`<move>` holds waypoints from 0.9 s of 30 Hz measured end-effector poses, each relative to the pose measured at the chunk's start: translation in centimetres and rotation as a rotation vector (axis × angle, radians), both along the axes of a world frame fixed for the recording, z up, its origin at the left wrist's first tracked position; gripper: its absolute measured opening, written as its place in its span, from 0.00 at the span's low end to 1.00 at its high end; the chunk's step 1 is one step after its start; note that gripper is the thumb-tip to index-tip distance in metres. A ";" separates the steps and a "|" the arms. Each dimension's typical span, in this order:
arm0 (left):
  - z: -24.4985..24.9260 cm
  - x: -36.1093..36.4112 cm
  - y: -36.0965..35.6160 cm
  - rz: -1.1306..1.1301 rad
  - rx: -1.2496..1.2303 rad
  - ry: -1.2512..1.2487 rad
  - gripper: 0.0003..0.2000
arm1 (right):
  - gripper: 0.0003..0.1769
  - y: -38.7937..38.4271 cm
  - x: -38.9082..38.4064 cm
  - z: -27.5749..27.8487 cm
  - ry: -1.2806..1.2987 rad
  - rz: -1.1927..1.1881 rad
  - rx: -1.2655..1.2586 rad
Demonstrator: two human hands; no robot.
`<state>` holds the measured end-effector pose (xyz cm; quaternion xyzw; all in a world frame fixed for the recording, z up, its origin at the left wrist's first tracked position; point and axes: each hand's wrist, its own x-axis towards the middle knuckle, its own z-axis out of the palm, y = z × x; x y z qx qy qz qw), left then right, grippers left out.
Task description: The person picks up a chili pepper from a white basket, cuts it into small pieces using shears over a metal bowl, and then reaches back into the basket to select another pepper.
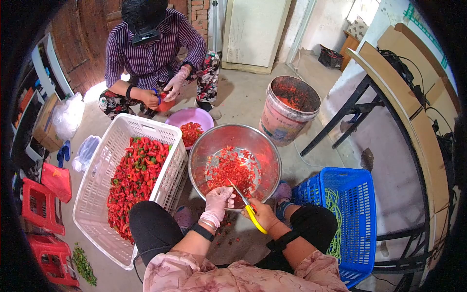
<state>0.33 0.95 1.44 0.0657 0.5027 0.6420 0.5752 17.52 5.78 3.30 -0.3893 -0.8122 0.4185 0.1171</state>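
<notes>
A steel bowl (194,168) holding cut red pepper pieces (231,168) stands between the knees. My left hand (217,202), in a thin pale glove, is closed at the bowl's near rim, its fingertips pinched; what they hold is too small to make out. Beside it my bare right hand (262,215) grips yellow-handled scissors (255,220), whose blades point up and left over the bowl, near the left fingertips. To the left, a white crate (90,194) holds whole red peppers (138,177) with some green ones among them.
Opposite sits a co-worker (151,58) with blue-handled scissors over a pink basin (206,117). A stained bucket (287,117) stands behind the bowl. At right are a blue crate (352,214) and a black-legged table (394,97); red stools (41,207) stand at far left.
</notes>
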 end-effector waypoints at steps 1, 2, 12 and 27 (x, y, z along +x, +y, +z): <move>0.2 0.2 0.0 0.009 0.009 0.044 0.05 | 0.24 0.0 0.0 -0.1 0.000 0.000 0.000; 0.3 0.4 0.0 0.018 0.019 0.088 0.06 | 0.24 -0.1 0.0 -0.3 0.003 0.000 0.014; -1.6 -0.4 0.3 0.010 0.082 0.210 0.08 | 0.18 0.7 0.4 -1.6 0.091 -0.004 -0.258; -2.3 -0.3 0.6 -0.082 0.161 0.311 0.11 | 0.13 -0.1 -0.1 -2.2 0.291 0.103 -0.289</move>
